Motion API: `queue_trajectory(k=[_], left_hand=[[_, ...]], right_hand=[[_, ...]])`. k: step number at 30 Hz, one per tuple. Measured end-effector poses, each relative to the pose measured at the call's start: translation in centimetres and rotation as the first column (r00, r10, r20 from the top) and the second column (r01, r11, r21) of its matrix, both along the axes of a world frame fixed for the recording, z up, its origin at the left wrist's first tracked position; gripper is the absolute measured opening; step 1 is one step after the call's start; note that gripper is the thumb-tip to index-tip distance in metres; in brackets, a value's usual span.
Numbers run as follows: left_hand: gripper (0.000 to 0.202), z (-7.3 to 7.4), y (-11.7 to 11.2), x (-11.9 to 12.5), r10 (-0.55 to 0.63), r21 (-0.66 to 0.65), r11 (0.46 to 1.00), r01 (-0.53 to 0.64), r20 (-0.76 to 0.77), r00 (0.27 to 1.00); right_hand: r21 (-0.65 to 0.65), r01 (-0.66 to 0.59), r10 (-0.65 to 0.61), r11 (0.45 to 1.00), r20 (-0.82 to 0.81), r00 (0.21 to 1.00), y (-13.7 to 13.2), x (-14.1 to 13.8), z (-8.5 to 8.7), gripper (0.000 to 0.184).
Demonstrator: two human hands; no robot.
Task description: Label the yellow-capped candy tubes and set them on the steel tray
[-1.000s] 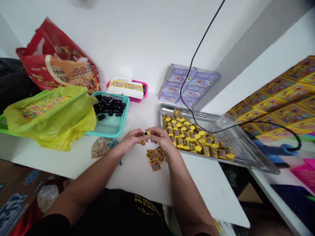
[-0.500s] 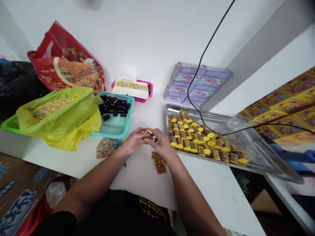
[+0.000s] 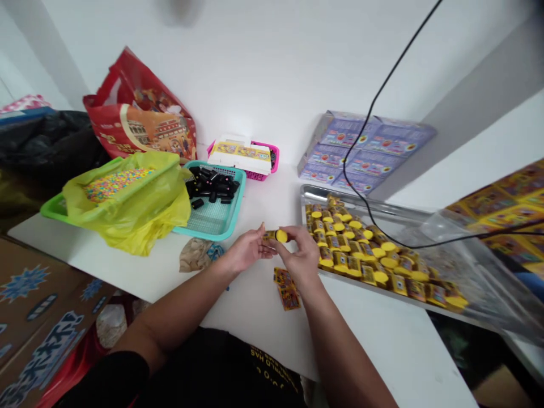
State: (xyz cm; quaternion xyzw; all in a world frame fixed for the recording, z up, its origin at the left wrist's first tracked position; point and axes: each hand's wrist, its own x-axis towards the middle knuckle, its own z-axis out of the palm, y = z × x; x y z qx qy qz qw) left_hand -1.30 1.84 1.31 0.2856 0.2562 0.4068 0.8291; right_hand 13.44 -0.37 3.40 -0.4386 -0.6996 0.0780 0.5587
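Between my hands, above the table, is a small yellow-lidded container (image 3: 277, 236) with a dark printed wrap. It lies on its side, its round yellow end turned toward my right hand (image 3: 300, 249). The thumb and fingers of that hand are closed on the yellow end. My left hand (image 3: 250, 248) has its thumb and fingers at the other end, partly curled round it. Below them on the white table lie a few printed yellow-and-orange labels (image 3: 287, 289). Many similar yellow-lidded containers (image 3: 352, 246) fill part of the metal tray (image 3: 393, 213) at the right.
A teal basket (image 3: 217, 227) holds black cylindrical pieces (image 3: 212, 184). Left of it, a yellow plastic bag (image 3: 168, 207) holds colourful beads (image 3: 117, 184). A crumpled brown cloth (image 3: 193, 256) lies nearby. Behind stand a pink basket (image 3: 257, 176) and purple boxes (image 3: 361, 150). A black cable (image 3: 369, 113) hangs across the tray.
The container has turned so its yellow end faces right. My left fingers have loosened and spread somewhat, and my right hand now grips the yellow end. The whole view has shifted slightly left.
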Motion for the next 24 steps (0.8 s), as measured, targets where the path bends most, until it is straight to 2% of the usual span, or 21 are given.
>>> queue_trajectory(k=[2,5,9,11,17,21,24], left_hand=[[0.038,-0.2,0.1,0.0,0.022,-0.095,0.995,-0.016,0.061,0.998],[0.02,0.0,0.1,-0.1,0.149,-0.168,0.977,-0.127,0.126,0.981],[0.014,0.6,0.1,-0.5,0.184,-0.175,0.971,-0.161,0.122,0.975],[0.013,0.9,0.1,-0.6,0.185,-0.184,0.969,-0.162,0.11,0.977],[0.017,1.2,0.0,-0.6,0.12,-0.183,0.979,-0.091,0.155,0.981],[0.016,1.0,0.3,-0.6,0.184,-0.194,0.969,-0.155,0.138,0.973],[0.02,0.7,0.4,-0.5,0.182,-0.171,0.972,-0.161,0.115,0.976]], right_hand=[[0.13,-0.038,0.017,0.991,0.156,0.988,-0.4,-0.4,-0.1,0.02],[0.139,-0.131,0.086,0.982,0.291,0.953,-0.7,-0.8,-0.5,0.025],[0.015,-0.103,0.099,0.995,0.169,0.981,-0.4,-1.0,-0.9,0.029],[0.003,-0.107,0.106,0.994,0.136,0.985,-0.2,-1.1,-1.1,0.028],[0.096,-0.01,-0.013,0.995,0.245,0.97,-0.1,-1.0,-2.0,0.031],[0.083,-0.003,-0.024,0.997,0.321,0.947,-0.1,-0.9,-2.2,0.028],[0.068,-0.012,-0.008,0.998,0.284,0.959,-0.1,-1.1,-2.0,0.03]])
